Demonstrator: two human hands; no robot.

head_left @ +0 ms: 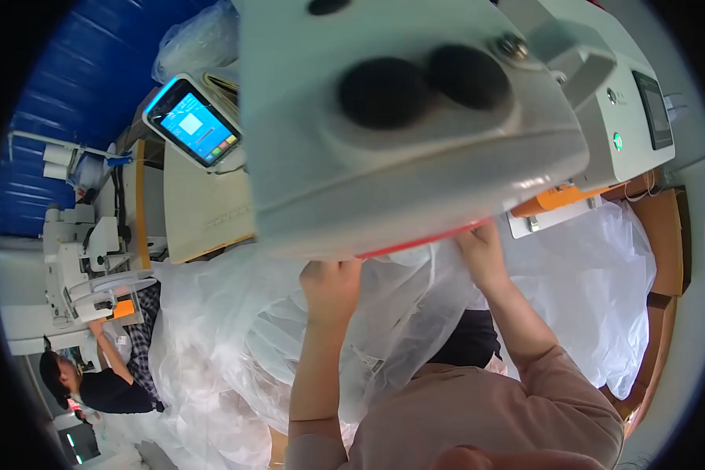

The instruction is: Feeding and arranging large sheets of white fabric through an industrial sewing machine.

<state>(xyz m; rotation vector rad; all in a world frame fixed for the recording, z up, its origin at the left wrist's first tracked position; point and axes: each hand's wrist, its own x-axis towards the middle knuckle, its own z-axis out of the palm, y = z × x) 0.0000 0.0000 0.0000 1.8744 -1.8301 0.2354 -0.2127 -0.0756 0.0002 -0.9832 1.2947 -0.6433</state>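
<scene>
My left hand [329,291] is closed, with its fingertips hidden behind the lower edge of a large pale machine head [415,168]. To its right, my right hand [480,249] is also closed, its fingers partly covered by the same edge. Between the two hands hangs sheer white fabric [399,294], gathered in folds that fall toward my lap; both hands appear to grip its upper edge. Along the bottom of the machine head, from one hand to the other, runs a thin red strip [423,240]. What lies under the machine head is hidden.
A control screen [194,123] stands on the pale table [205,207] at the left. Far right is a white machine housing [615,102], with cardboard boxes [659,243] below. More sheer fabric [587,290] spreads around me. At far left a person [121,388] works at another machine [86,254].
</scene>
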